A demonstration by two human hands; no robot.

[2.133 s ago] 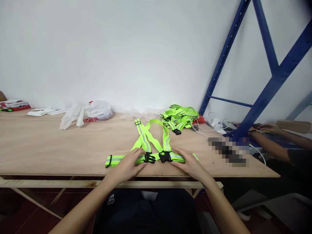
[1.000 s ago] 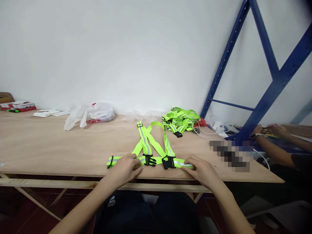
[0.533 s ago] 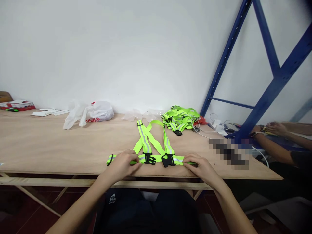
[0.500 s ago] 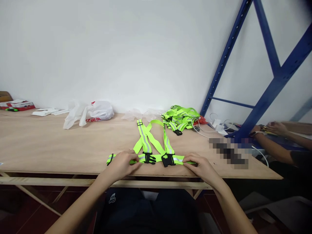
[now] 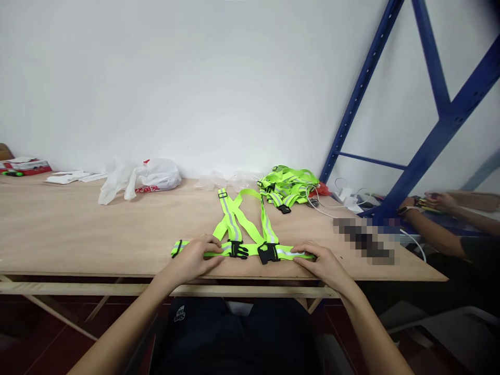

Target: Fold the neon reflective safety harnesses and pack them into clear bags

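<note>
A neon-green reflective vest [image 5: 233,219] of elastic straps lies spread on the table, its straps crossing behind the waist belt. The black prong half of its buckle [image 5: 237,249] and the socket half [image 5: 267,253] lie apart, facing each other. My left hand [image 5: 195,256] rests over the belt left of the prong half, fingers above the strap and thumb below, spread apart. My right hand [image 5: 318,262] lies over the belt's right end in the same way, its thumb and fingers apart with green strap showing between them.
A heap of similar green vests [image 5: 291,185] lies at the back right. White plastic bags [image 5: 158,176] stand against the wall. White cables [image 5: 344,195] run by a blue rack post [image 5: 410,177]. At the far right, another person's hands [image 5: 441,202] are at work.
Both my hands have loosened slightly on the belt, thumbs moving away from the fingers. The vest and buckle halves keep their arrangement; the camera view has shifted a little.
</note>
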